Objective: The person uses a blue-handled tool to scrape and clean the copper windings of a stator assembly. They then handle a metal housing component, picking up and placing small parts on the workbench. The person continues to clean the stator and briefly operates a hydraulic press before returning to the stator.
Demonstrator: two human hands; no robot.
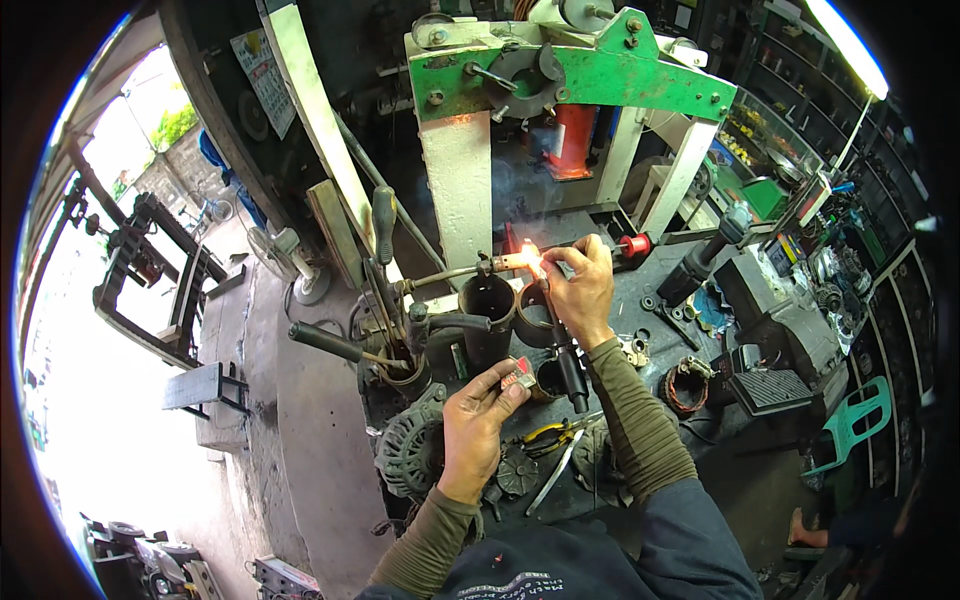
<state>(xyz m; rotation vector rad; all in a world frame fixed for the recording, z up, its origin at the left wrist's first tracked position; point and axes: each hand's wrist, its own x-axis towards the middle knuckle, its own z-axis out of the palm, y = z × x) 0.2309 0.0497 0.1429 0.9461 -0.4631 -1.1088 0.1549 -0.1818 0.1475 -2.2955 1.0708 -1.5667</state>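
Note:
My left hand (pixel 476 428) is closed on a small red-and-white matchbox (pixel 519 374), pinched between thumb and fingers. Farther up, my right hand (pixel 583 285) pinches a burning match, its stick mostly hidden by the fingers and the glare. A bright orange flame (pixel 531 260) flares between those fingertips and the open end of a copper-coloured torch nozzle (pixel 506 263). The nozzle sits on a thin metal pipe (pixel 445 274) coming from the left. Below it stand dark metal cylinders (pixel 487 335), and a black rod-shaped tool (pixel 571 378) lies under my right wrist.
A green-and-white press frame (pixel 455 90) rises behind the workbench. A can of tools (pixel 405 380) and an alternator housing (pixel 408 450) stand left of my left hand. Yellow-handled pliers (pixel 545 436) lie nearer me. A bench vise (pixel 785 310) is at the right, with a fan (pixel 285 255) beyond the bench's left.

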